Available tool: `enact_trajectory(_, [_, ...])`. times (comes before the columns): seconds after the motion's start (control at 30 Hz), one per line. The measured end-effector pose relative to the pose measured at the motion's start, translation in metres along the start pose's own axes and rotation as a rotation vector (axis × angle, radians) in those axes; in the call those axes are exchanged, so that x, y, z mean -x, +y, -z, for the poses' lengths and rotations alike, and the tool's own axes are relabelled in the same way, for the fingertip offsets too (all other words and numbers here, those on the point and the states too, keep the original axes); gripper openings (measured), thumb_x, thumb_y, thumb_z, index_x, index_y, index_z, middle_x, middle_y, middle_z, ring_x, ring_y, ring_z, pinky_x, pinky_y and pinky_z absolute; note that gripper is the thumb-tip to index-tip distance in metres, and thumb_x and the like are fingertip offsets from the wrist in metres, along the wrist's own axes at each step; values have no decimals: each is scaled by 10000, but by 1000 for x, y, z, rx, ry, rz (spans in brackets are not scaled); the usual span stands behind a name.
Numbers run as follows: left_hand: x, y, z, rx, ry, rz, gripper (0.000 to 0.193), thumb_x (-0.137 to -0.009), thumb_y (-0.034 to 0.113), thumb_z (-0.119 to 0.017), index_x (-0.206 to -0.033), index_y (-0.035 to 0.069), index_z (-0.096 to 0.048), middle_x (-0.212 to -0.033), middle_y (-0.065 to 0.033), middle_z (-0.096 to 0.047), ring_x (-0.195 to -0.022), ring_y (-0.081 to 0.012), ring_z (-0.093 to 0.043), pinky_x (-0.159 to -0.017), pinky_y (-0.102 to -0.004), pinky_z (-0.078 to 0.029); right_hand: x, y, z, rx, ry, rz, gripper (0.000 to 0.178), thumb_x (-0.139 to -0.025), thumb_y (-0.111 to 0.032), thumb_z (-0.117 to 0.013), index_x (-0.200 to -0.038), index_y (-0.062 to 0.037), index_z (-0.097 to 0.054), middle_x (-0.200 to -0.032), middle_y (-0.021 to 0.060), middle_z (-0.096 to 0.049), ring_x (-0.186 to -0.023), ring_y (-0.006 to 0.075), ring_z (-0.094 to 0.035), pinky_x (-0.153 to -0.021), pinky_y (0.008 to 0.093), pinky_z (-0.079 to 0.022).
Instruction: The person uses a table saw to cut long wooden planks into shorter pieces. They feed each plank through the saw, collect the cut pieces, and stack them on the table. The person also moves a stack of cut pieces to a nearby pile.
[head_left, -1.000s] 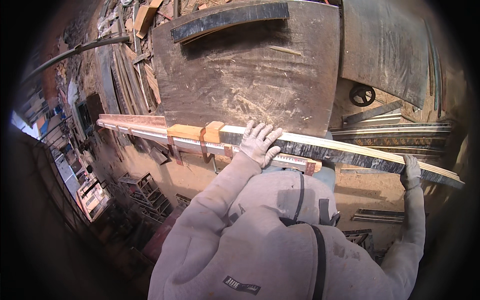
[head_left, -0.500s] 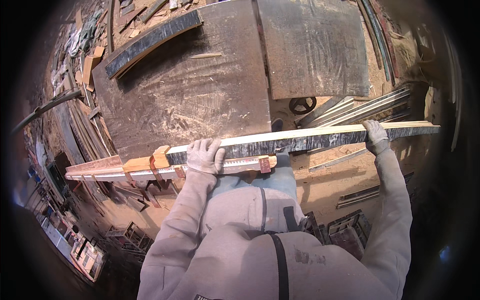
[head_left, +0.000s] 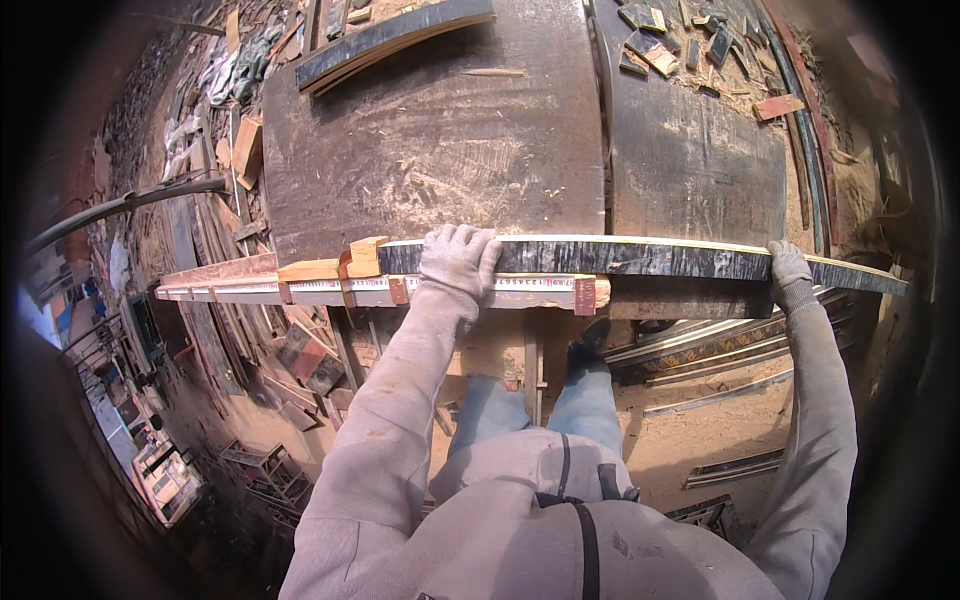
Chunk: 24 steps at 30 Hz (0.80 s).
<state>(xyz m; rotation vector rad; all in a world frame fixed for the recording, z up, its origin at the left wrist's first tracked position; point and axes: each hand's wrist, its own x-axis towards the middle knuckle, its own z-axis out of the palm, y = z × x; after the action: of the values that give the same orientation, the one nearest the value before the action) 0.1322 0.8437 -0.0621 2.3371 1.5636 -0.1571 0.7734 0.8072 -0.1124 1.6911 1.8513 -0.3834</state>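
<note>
At the near table edge, my left hand and right hand clasp the board, probably stiff, best held wide apart.

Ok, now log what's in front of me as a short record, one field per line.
Left grip: grey-gloved, closed over the long black-faced, pale-edged wooden plank near its left end
Right grip: grey-gloved, closed on the plank short of its right end
Plank's left end: at a small yellowish wooden block
Near side: white measuring strip with red and black marks
Table: worn brown flat tabletop, dusted with shavings
Far side: shorter black-faced wooden piece
Upper right: black-and-tan wood offcuts
</note>
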Motion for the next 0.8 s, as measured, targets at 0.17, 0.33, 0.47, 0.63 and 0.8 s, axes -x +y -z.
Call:
enact_trajectory(0.17, [8,30,-28,75,210,-78,244,-1015,339,-581,-1111,155,-708,-1035,-88,-683,-1029,-313,-622,-952,-475,-465,45,-18,14,95,-106,-12,621,-653,-28,-806,-1213,-40,-539,-1196,196,-596,-1173,367,-608,-1011,440,-518])
enact_trajectory(0.33, [-12,28,-29,85,212,-173,242,-1011,332,-590,-1105,143,-711,-1049,-93,-687,-1032,-324,-622,-950,-482,-469,30,-41,46,206,-197,-65,566,-673,-49,-803,-1182,-31,-557,-1169,183,-623,-1148,354,-638,-985,434,-539])
enact_trajectory(0.47, [-4,15,-25,84,183,5,228,-998,294,-607,-1125,139,-717,-1062,-101,-694,-1049,-333,-627,-961,-490,-474,15,-66,41,102,-22,104,457,-701,-67,-732,-1130,-24,-578,-1102,208,-630,-1089,375,-646,-942,453,-547])
enact_trajectory(0.63, [0,0,-36,62,216,-26,241,-1013,313,-591,-1131,149,-722,-1086,-90,-695,-1070,-322,-629,-965,-488,-466,7,-70,31,111,-11,76,450,-727,-68,-721,-1151,-17,-579,-1106,210,-631,-1067,381,-655,-940,461,-547])
enact_trajectory(0.8, [-5,0,-44,72,202,-40,263,-1011,344,-585,-1131,155,-723,-1095,-87,-697,-1068,-317,-629,-948,-485,-460,12,-64,36,61,-20,95,456,-723,-73,-721,-1155,-23,-584,-1104,209,-636,-1065,387,-658,-945,463,-548])
